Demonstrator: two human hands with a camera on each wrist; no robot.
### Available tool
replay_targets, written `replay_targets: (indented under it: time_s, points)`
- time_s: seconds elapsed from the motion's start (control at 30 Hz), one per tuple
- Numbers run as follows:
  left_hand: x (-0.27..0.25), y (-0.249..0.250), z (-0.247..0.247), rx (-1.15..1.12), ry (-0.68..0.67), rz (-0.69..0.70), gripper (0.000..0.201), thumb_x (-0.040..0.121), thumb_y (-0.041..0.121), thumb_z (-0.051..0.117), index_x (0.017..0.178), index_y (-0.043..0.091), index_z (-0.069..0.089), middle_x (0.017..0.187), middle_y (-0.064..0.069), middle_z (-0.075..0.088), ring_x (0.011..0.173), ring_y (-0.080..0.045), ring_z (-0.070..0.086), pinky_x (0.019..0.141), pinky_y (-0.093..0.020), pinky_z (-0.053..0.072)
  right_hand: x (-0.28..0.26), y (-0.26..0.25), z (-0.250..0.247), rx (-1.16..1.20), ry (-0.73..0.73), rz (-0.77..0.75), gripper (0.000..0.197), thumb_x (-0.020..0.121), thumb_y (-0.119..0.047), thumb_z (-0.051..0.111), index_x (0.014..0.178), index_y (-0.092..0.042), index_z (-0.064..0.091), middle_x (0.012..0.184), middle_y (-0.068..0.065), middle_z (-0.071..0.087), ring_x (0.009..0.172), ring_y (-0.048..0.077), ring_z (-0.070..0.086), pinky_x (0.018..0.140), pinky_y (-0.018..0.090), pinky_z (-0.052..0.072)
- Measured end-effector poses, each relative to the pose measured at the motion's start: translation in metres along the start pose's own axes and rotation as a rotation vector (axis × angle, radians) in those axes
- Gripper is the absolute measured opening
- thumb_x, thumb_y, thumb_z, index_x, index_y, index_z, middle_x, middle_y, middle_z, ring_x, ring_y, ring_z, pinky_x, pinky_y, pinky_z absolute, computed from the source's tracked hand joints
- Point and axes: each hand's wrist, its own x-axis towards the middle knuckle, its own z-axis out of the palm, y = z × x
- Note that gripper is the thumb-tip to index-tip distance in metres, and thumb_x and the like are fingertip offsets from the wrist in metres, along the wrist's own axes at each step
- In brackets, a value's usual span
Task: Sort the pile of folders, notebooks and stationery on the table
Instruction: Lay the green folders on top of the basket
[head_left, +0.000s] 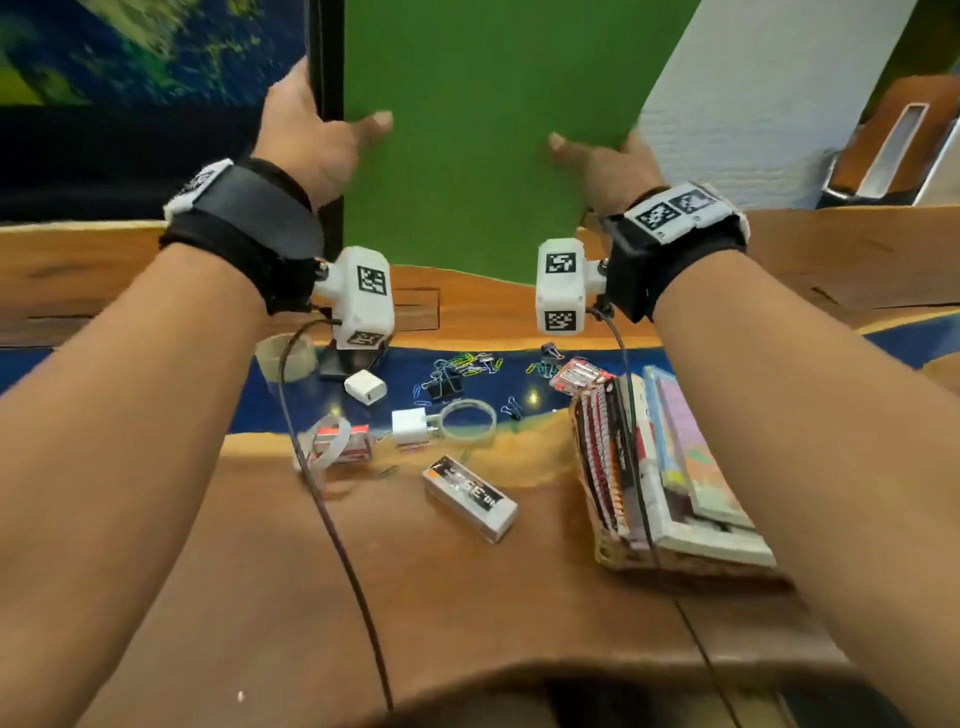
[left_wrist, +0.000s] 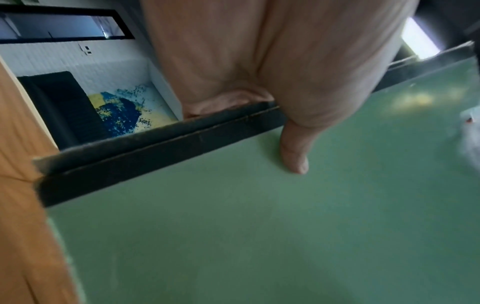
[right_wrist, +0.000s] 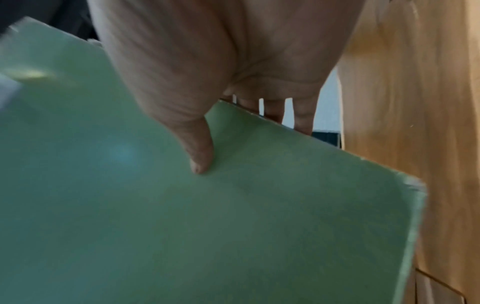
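Nearest on the wooden table (head_left: 467, 597) lies a white box (head_left: 470, 504), with a stack of notebooks (head_left: 670, 478) to its right. Beyond them sit two white chargers (head_left: 410, 426), a clear tape ring (head_left: 469, 419) and scattered paper clips (head_left: 467, 366). Farther back, both hands hold a green folder (head_left: 483, 130) with a black spine upright above the table: the left hand (head_left: 311, 140) grips the spine edge, thumb (left_wrist: 294, 152) on the cover, and the right hand (head_left: 605, 166) pinches the opposite edge, thumb (right_wrist: 200, 148) in front, fingers (right_wrist: 302, 117) behind.
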Motion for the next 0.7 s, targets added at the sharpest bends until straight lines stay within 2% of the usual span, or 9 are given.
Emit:
replay_targets:
  time_s: [0.07, 0.13, 0.17, 0.23, 0.33, 0.4, 0.53, 0.6, 0.7]
  points:
    - [-0.027, 0.004, -0.015, -0.002, 0.022, -0.001, 0.035, 0.089, 0.02, 0.071, 0.122, 0.023, 0.057, 0.103, 0.017, 0.066, 0.086, 0.011, 0.062, 0.068, -0.009, 0.052, -0.027, -0.003, 0.0, 0.028, -0.04, 0.004, 0.053, 0.082, -0.014, 0.078, 0.129, -0.006, 0.054, 0.104, -0.004, 0.069, 0.094, 0.014, 0.069, 0.085, 0.034, 0.059]
    - [-0.053, 0.005, -0.022, -0.004, 0.035, -0.034, 0.034, 0.089, 0.019, 0.071, 0.12, 0.017, 0.058, 0.097, 0.013, 0.066, 0.078, 0.008, 0.062, 0.065, -0.011, 0.053, -0.047, 0.004, -0.007, -0.082, -0.031, 0.037, 0.047, 0.089, -0.02, 0.072, 0.128, -0.007, 0.048, 0.098, -0.01, 0.059, 0.089, 0.003, 0.058, 0.075, 0.009, 0.052]
    - [-0.067, 0.002, -0.023, 0.003, 0.038, -0.064, 0.031, 0.089, 0.019, 0.072, 0.117, 0.016, 0.058, 0.093, 0.012, 0.065, 0.075, 0.004, 0.062, 0.062, -0.01, 0.052, -0.056, 0.012, -0.012, -0.142, -0.036, 0.026, 0.05, 0.09, -0.026, 0.071, 0.124, -0.002, 0.042, 0.106, -0.007, 0.058, 0.097, 0.005, 0.056, 0.078, 0.005, 0.046]
    - [-0.098, -0.008, -0.022, 0.014, 0.04, -0.152, 0.024, 0.088, 0.02, 0.072, 0.108, 0.016, 0.06, 0.088, 0.007, 0.063, 0.072, -0.004, 0.059, 0.055, -0.008, 0.048, -0.078, 0.027, -0.021, -0.296, -0.04, 0.037, 0.078, 0.087, -0.036, 0.073, 0.143, 0.0, 0.031, 0.131, 0.003, 0.051, 0.12, 0.014, 0.049, 0.093, 0.013, 0.037]
    - [-0.144, -0.035, -0.018, 0.008, 0.038, -0.337, 0.018, 0.086, 0.021, 0.074, 0.094, 0.016, 0.059, 0.09, -0.004, 0.066, 0.078, -0.018, 0.063, 0.065, -0.019, 0.054, -0.106, 0.045, -0.025, -0.402, -0.047, 0.095, 0.075, 0.085, -0.028, 0.076, 0.141, -0.004, 0.033, 0.138, 0.01, 0.05, 0.122, 0.02, 0.05, 0.098, 0.026, 0.039]
    - [-0.169, -0.057, -0.018, -0.006, 0.029, -0.476, 0.023, 0.085, 0.024, 0.076, 0.098, 0.015, 0.06, 0.101, -0.01, 0.069, 0.085, -0.024, 0.066, 0.075, -0.034, 0.057, -0.118, 0.061, -0.028, -0.45, -0.078, 0.196, 0.081, 0.082, -0.028, 0.078, 0.142, -0.005, 0.03, 0.142, 0.013, 0.046, 0.123, 0.027, 0.05, 0.096, 0.034, 0.042]
    - [-0.206, -0.089, -0.025, 0.005, 0.047, -0.627, 0.038, 0.081, 0.036, 0.078, 0.108, 0.015, 0.063, 0.102, -0.006, 0.07, 0.091, -0.023, 0.067, 0.086, -0.04, 0.056, -0.138, 0.102, -0.021, -0.509, -0.123, 0.341, 0.09, 0.071, -0.043, 0.083, 0.138, -0.002, 0.04, 0.135, 0.011, 0.053, 0.122, 0.032, 0.054, 0.097, 0.034, 0.045]
    - [-0.22, -0.102, -0.03, 0.033, 0.027, -0.689, 0.043, 0.082, 0.037, 0.076, 0.114, 0.012, 0.062, 0.103, -0.006, 0.07, 0.095, -0.025, 0.067, 0.089, -0.041, 0.055, -0.149, 0.12, -0.015, -0.516, -0.15, 0.398, 0.091, 0.064, -0.046, 0.085, 0.135, -0.003, 0.047, 0.132, 0.012, 0.058, 0.117, 0.031, 0.059, 0.099, 0.041, 0.05]
    - [-0.237, -0.12, -0.038, 0.004, 0.011, -0.787, 0.042, 0.083, 0.031, 0.077, 0.115, 0.009, 0.062, 0.102, -0.01, 0.071, 0.094, -0.029, 0.069, 0.087, -0.047, 0.057, -0.163, 0.146, -0.011, -0.524, -0.196, 0.492, 0.089, 0.073, -0.044, 0.081, 0.14, 0.0, 0.043, 0.138, 0.013, 0.053, 0.121, 0.032, 0.056, 0.102, 0.041, 0.047]
